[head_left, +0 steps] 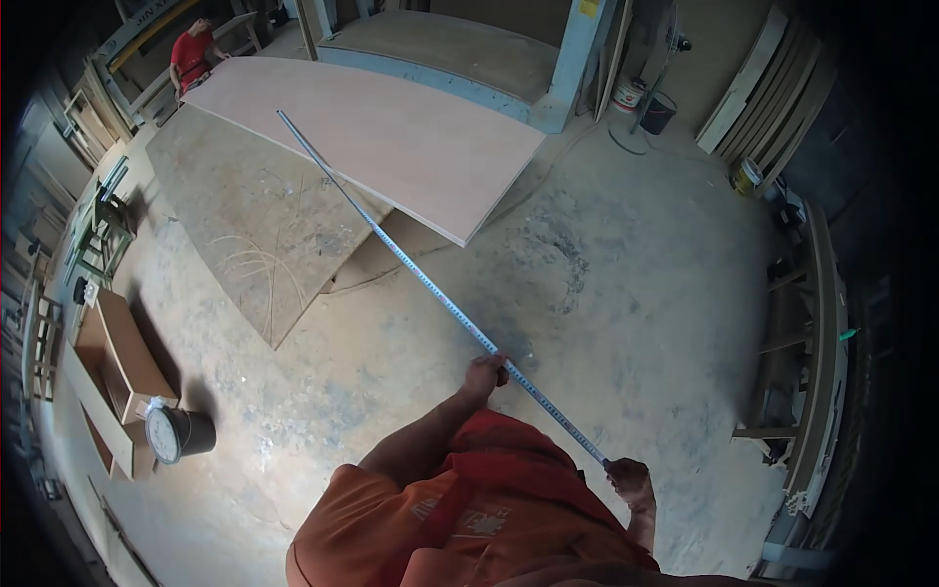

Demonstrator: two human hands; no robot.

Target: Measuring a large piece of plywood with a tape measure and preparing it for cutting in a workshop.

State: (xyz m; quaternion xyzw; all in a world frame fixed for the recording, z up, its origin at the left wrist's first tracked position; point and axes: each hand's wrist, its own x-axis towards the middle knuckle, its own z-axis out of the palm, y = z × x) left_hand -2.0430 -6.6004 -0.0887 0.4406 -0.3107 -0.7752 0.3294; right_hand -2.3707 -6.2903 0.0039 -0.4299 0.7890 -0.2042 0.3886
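Note:
A long pale-blue tape measure point(430, 286) stretches diagonally across the view, its blade drawn far out and its free end in front of the large pinkish board point(391, 127). My left hand point(483, 376) is closed around the blade in front of my body. Lower and to the right, my right hand point(629, 479) is closed at the near end of the tape; the case is mostly hidden in it. Under the board's near side a worn brown sheet point(235, 186) lies on the floor.
A person in red point(194, 57) stands at the board's far left corner. Behind the board rises a light-blue machine frame point(572, 68). On the left are a brown open box point(125, 352) and a dark bucket point(191, 433). Planks point(758, 88) lean at the far right; a wooden rack point(817, 362) lines the right.

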